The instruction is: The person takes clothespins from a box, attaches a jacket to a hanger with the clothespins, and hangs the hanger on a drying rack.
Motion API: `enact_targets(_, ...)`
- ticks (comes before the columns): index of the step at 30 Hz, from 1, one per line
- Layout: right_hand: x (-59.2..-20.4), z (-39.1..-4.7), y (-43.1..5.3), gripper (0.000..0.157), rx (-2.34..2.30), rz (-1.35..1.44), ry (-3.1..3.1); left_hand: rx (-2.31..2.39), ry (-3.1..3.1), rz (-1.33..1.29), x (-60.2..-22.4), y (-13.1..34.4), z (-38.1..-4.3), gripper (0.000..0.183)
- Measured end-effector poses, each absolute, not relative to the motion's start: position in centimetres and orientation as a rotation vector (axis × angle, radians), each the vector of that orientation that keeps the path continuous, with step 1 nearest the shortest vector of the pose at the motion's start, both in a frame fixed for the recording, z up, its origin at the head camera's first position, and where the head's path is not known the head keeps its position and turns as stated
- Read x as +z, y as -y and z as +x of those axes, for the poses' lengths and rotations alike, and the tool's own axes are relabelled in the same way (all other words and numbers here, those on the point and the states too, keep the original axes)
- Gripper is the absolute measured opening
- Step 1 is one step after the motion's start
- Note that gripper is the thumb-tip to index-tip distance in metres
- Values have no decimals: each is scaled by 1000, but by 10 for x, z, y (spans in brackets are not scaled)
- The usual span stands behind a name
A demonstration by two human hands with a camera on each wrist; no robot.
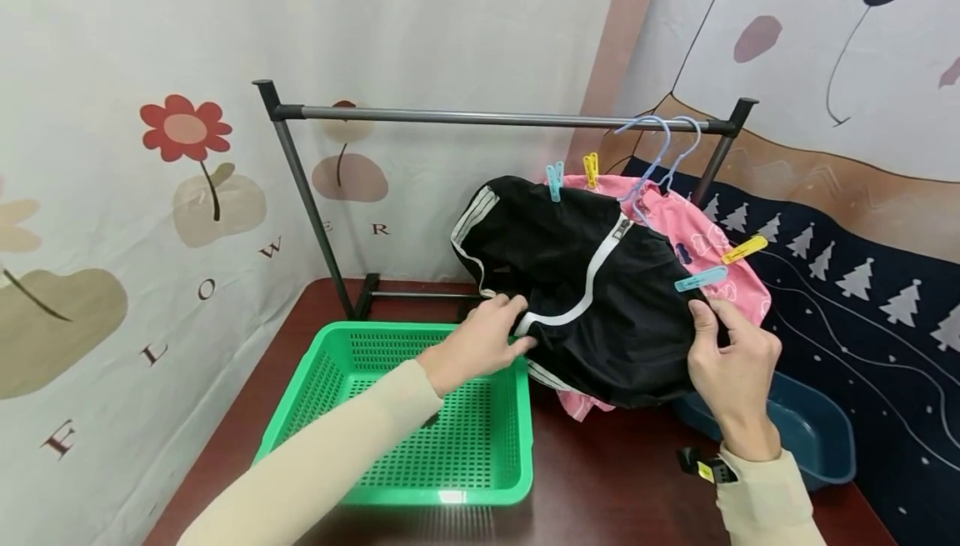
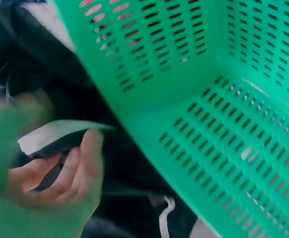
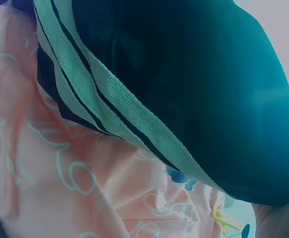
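A black jacket (image 1: 637,313) with a white zip edge and white stripes hangs in front of a pink patterned garment (image 1: 738,292). My left hand (image 1: 483,342) grips the jacket's lower front by the white edging; in the left wrist view the fingers (image 2: 87,168) curl at the white strip. On the far side, my right hand (image 1: 735,363) pinches the jacket's right edge, just under a blue clothespin (image 1: 701,278). White stripes run down the black cloth in the right wrist view, where most of the right hand is out of frame.
A metal clothes rack (image 1: 450,117) carries blue hangers (image 1: 660,154) at its right end. More clothespins, one of them a yellow clothespin (image 1: 745,249), clip the garments. A green basket (image 1: 525,446) stands under my left forearm; a blue basin (image 1: 813,429) sits behind my right wrist.
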State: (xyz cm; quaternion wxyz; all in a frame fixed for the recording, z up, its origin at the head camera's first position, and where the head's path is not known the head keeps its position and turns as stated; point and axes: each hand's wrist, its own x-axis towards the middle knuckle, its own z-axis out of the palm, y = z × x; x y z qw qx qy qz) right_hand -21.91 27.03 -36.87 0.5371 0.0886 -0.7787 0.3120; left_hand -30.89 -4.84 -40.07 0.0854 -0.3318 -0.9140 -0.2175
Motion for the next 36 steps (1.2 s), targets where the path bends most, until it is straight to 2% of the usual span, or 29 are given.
enact_targets(4,-368,-219,-270,12,747,213,1857,-681,2571,-1023,-407,29,-308,5)
enact_targets(10,-368,-219,-270,12,743,196,1827,-667,2523,-1190,-412,6,-301,12)
enact_targets(14,-366,-220,-269,14,748,189,1816,-475,2648,-1299,-417,-3,-294,11)
enact_targets(19,-365,-219,-265,13,752,201,1834,-187,2821,-1327,-422,-5,-287,23)
enact_targets(25,-365,-219,-264,13,756,218,1844,-216,2789,-1323,-417,4,-286,29)
enact_targets(30,-367,-219,-267,11,758,220,1842,-294,2691,-1343,-412,19,-288,18)
enact_targets(36,-368,-220,-268,11,750,222,1846,-374,2657,-1283,-400,45,-291,20)
